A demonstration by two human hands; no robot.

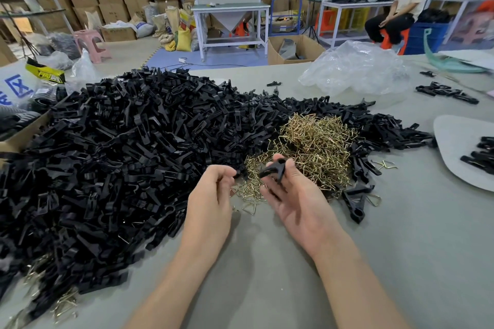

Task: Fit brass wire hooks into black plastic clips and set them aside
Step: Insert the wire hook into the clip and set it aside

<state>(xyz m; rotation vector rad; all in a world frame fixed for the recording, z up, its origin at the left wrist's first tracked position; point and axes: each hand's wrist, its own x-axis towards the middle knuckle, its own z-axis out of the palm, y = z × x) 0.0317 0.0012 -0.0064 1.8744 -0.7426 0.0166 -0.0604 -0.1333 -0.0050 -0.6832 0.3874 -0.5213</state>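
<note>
**Clip in the right hand, hooks just ahead**

The room is a big workshop with stacked boxes, white benches and a person sitting on a stool at the far right. A wide grey table (267, 288) carries everything. A huge clip pile (112, 147) covers its left half and reaches the far edge. The smaller gold hook pile (312, 141) sits near the middle, just past both hands. A few clips that look done lie on a pale board (454, 147) at the right edge.

The hands are apart, with a small gap. The right hand (296, 203) is palm up and pinches one black clip (274, 169) in its fingertips. The clip's long side leans up and away to the right. The left hand (213, 195) is curled loosely; I cannot tell if it holds a hook.

I think a hook comes next. Both hands are close to the hooks, which touch the fingertips' far side.
</note>
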